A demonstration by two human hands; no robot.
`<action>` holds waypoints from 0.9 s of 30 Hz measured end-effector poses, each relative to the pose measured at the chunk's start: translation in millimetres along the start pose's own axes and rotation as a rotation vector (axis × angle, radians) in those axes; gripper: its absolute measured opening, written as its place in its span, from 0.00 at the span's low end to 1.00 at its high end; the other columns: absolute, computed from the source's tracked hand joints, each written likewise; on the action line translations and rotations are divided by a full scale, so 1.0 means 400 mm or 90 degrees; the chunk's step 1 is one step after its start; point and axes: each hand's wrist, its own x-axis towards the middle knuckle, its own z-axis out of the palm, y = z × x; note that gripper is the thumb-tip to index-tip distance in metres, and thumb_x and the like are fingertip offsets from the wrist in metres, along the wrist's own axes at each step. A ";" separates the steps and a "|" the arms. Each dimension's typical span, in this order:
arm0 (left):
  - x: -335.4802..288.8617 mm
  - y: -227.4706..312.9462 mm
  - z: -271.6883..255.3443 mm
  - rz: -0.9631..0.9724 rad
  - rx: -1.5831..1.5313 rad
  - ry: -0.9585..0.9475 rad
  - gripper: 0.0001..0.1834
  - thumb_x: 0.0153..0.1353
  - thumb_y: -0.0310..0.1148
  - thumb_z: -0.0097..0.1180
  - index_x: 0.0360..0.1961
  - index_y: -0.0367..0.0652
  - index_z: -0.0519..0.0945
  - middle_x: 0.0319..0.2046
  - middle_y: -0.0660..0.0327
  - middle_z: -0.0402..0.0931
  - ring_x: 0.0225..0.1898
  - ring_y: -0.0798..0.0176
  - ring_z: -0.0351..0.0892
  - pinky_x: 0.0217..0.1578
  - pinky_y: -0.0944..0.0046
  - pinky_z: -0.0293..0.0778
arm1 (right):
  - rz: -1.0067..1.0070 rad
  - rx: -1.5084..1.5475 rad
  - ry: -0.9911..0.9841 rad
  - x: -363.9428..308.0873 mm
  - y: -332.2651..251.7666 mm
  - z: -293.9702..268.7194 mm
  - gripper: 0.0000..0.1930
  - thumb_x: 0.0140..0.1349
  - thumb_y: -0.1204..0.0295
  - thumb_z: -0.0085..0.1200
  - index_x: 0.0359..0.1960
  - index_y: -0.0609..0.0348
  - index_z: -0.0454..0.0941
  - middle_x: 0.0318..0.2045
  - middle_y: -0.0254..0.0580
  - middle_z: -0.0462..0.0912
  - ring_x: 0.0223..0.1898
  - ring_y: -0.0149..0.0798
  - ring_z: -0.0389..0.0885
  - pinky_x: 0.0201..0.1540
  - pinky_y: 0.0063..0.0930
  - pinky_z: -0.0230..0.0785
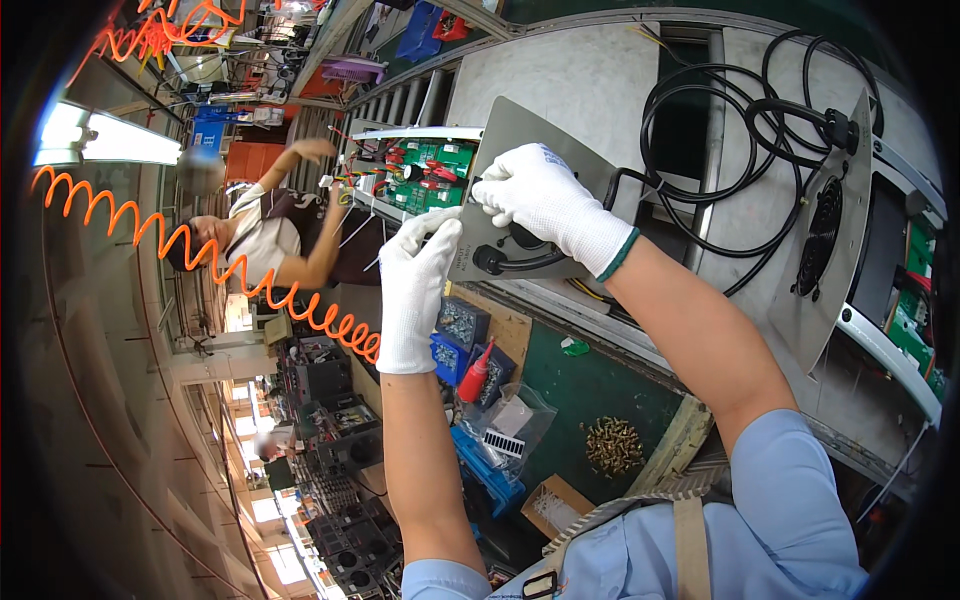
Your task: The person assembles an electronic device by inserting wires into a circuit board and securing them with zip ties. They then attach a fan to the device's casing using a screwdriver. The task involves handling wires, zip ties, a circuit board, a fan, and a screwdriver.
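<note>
Both my hands wear white knitted gloves. My right hand [545, 200] is at the face of a grey metal panel [515, 125], its thumb and fingers pinched together; anything between them is too small to make out. My left hand [412, 285] is raised close by at the panel's left edge, fingers bent toward the thumb, and any small thing in it is hidden. Below my right hand, a black plug [490, 260] with a thick cord sits at the panel. Behind the panel lies an open unit with green circuit boards [440, 165] and red and black wires.
Coiled black cable [700, 180] and a second panel with a black fan [822, 235] are at right. Below are blue screw bins [460, 322], a red bottle [476, 375] and brass screws [612, 446]. An orange coiled hose [240, 270] hangs left, near another person [265, 235].
</note>
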 end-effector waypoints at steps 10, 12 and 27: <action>-0.002 0.003 0.002 0.003 -0.012 -0.002 0.12 0.62 0.26 0.58 0.46 0.33 0.81 0.39 0.67 0.78 0.36 0.80 0.72 0.38 0.79 0.69 | -0.004 -0.013 0.004 0.001 -0.003 -0.002 0.10 0.58 0.69 0.58 0.27 0.65 0.80 0.23 0.37 0.81 0.24 0.29 0.80 0.31 0.25 0.71; -0.003 0.007 0.003 -0.006 -0.009 0.002 0.12 0.62 0.26 0.58 0.46 0.32 0.81 0.39 0.67 0.78 0.36 0.79 0.72 0.38 0.79 0.68 | -0.010 -0.017 0.007 -0.002 -0.003 -0.002 0.10 0.58 0.69 0.58 0.27 0.65 0.80 0.23 0.38 0.81 0.24 0.29 0.80 0.31 0.25 0.71; 0.037 0.030 0.052 0.119 0.428 0.154 0.16 0.57 0.38 0.66 0.23 0.33 0.82 0.17 0.66 0.75 0.21 0.78 0.67 0.24 0.71 0.66 | 0.007 -0.030 0.011 0.003 -0.007 -0.004 0.10 0.57 0.67 0.58 0.29 0.63 0.83 0.23 0.40 0.83 0.24 0.30 0.82 0.32 0.26 0.71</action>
